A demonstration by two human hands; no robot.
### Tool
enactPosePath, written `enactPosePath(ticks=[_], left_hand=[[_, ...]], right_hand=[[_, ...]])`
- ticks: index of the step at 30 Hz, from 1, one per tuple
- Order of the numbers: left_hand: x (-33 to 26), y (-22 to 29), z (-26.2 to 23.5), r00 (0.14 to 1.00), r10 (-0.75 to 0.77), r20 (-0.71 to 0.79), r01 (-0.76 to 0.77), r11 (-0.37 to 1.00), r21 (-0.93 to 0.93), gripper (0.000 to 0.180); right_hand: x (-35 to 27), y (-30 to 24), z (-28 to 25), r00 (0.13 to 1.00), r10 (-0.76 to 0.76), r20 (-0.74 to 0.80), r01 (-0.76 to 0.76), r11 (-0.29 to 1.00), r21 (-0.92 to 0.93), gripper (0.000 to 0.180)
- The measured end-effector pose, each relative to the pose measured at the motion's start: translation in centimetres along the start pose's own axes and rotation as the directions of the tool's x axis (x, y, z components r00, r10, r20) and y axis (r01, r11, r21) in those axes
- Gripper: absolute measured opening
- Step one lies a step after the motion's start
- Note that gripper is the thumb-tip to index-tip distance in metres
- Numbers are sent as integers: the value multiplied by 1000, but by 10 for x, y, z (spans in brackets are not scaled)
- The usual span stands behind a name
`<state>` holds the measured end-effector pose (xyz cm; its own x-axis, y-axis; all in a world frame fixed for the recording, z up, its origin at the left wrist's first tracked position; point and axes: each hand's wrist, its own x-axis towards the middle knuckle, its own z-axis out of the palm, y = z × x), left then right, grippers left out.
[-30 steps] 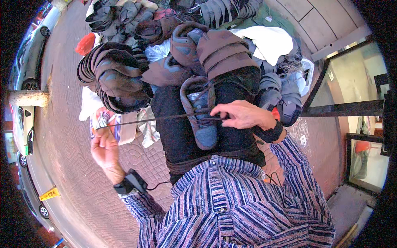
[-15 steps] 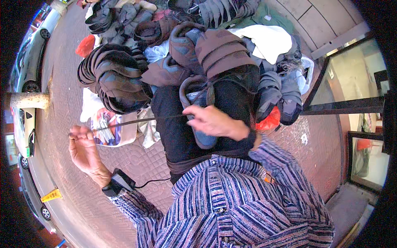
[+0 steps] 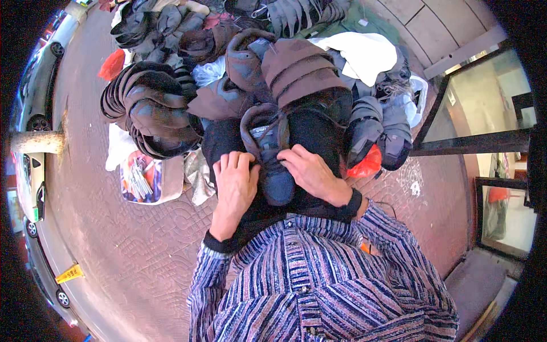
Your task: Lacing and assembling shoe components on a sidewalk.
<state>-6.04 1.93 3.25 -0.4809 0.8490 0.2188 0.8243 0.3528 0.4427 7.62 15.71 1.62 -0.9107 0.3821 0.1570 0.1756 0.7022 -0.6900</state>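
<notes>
A dark shoe upper [image 3: 278, 187] with a blue-grey tongue and a padded collar lies lengthwise across my lap, its collar end away from me. My left hand [image 3: 235, 179] is at its left edge, fingers bent and closed on the side. From the right, my right hand [image 3: 310, 174] pinches the other side near the throat with thumb and forefinger. The fingertips of both hands are partly hidden against the dark material. Any lace between them is too dark to make out.
Stacked brown uppers [image 3: 302, 71] rest on my knees, beside another nested stack [image 3: 156, 111] on the left. A bag with white sticks [image 3: 138, 178] lies on the paving. Grey shoe uppers [image 3: 393, 139], a red plastic bag [image 3: 364, 162] and a glass door [image 3: 473, 97] are at right.
My left hand has come in from far left, where it held a dark lace stretched taut, to the upper's left edge. My right hand has shifted slightly right, onto the opposite edge.
</notes>
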Motion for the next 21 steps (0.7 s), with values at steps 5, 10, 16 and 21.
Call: enactPosePath(ticks=[5,10,16,21], left_hand=[[10,-14,5,999,2,48,-2,1000,-6,7],[13,-19,3,975,-147,168,181,960,-215,8],[6,-39,-13,971,-186,152,235,868,-437,10],[-5,-48,-13,977,-185,105,209,918,-336,11]], right_hand=[[18,9,-1,963,-227,144,254,945,-208,13],[33,3,-11,935,-241,261,311,909,-278,15],[51,2,7,860,-231,455,300,950,-84,18],[64,-27,10,695,109,710,-442,845,302,24]])
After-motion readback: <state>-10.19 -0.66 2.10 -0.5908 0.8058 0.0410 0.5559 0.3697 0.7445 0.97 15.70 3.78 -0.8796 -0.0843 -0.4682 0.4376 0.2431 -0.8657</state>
